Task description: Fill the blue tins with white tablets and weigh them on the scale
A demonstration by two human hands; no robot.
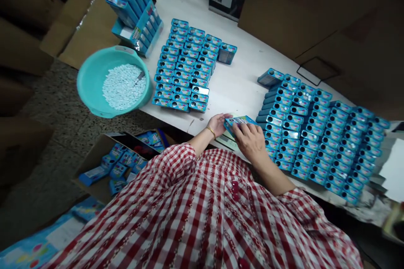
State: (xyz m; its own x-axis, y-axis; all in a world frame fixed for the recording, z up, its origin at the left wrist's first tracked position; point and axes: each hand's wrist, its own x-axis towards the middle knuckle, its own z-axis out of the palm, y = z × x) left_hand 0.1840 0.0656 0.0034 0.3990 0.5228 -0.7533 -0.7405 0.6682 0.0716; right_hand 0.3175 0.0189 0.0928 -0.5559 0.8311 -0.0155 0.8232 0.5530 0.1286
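Observation:
At the table's front edge I hold a small blue printed box (240, 120), tilted, between both hands. My left hand (217, 124), with a gold bangle at its wrist, grips the box's left end. Across its top and right side lie the closed fingers of my right hand (251, 139). Pale green paper (227, 139) shows beneath the hands. Right of them stand dense rows of upright blue packs (318, 141) with dark round spots on their ends. Another block of these packs (183, 65) stands ahead to the left.
A turquoise basin (90, 82) of small white pieces, with a scoop in it, stands left of the white table (249, 42). Behind it, a blue display tray (148, 29) holds packs. An open carton (94, 185) of blue packs sits low left. Large cardboard (315, 17) borders the back right.

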